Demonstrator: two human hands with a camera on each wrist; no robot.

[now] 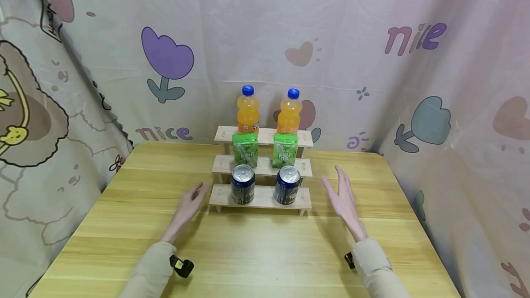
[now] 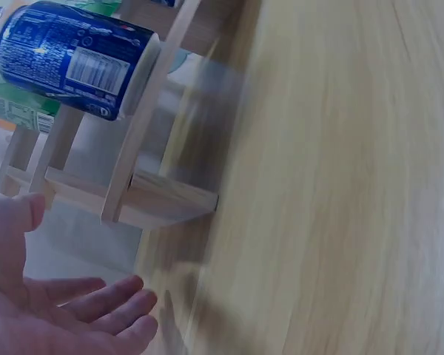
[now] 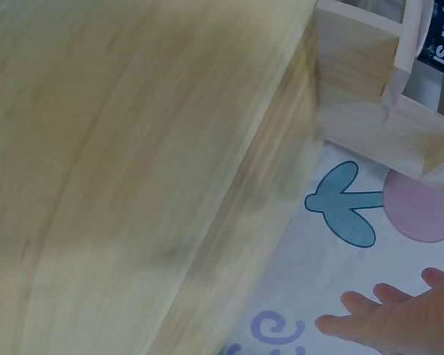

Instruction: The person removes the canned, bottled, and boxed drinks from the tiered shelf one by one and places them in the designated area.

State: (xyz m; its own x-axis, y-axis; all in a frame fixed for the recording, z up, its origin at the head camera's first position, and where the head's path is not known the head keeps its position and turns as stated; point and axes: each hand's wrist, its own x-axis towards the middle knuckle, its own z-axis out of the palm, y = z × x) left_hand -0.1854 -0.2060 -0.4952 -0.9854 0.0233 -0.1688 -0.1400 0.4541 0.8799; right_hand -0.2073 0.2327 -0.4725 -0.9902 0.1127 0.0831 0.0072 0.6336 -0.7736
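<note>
A three-tier wooden rack (image 1: 262,200) stands on the table with drinks in pairs. Its bottom step carries a left Pepsi can (image 1: 243,187) and a right Pepsi can (image 1: 287,187). Green drink cartons (image 1: 245,150) stand on the middle step, and orange soda bottles (image 1: 248,111) with blue caps on the top one. My left hand (image 1: 189,203) is just left of the bottom step, fingers loosely extended and holding nothing. On the other side, my right hand (image 1: 342,197) hovers apart from the rack, fingers spread, also holding nothing.
The rack stands on a wood-grain table (image 1: 265,252) toward its back edge. A printed curtain (image 1: 248,36) hangs close behind the table and along both sides. Each wrist wears a small black camera (image 1: 182,266).
</note>
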